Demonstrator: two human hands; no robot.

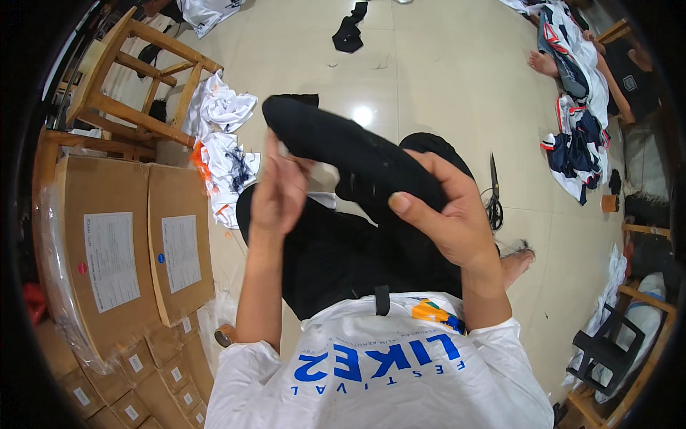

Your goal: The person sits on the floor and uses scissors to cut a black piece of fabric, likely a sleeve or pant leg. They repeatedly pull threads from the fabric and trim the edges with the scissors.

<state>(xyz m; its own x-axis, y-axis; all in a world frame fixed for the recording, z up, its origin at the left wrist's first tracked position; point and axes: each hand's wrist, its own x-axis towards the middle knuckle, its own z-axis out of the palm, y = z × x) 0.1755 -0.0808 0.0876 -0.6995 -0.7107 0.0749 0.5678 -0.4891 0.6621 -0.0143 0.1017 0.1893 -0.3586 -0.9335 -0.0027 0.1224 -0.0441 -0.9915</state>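
A long black fabric piece (357,150), like a padded tube or sock, lies across my hands above my lap. My right hand (443,207) grips its right part, thumb on top. My left hand (282,189) is closed and slightly blurred beneath the left part; what its fingertips pinch is partly hidden. I sit on the tiled floor in black trousers. Black scissors (493,200) lie to the right of my knee.
Cardboard boxes (107,200), a wooden stool (136,121) and white garments (221,107) are at left. Black cloth (346,32) lies ahead. At right are another person's foot (543,64), piled striped garments (575,143) and a black plastic object (607,350).
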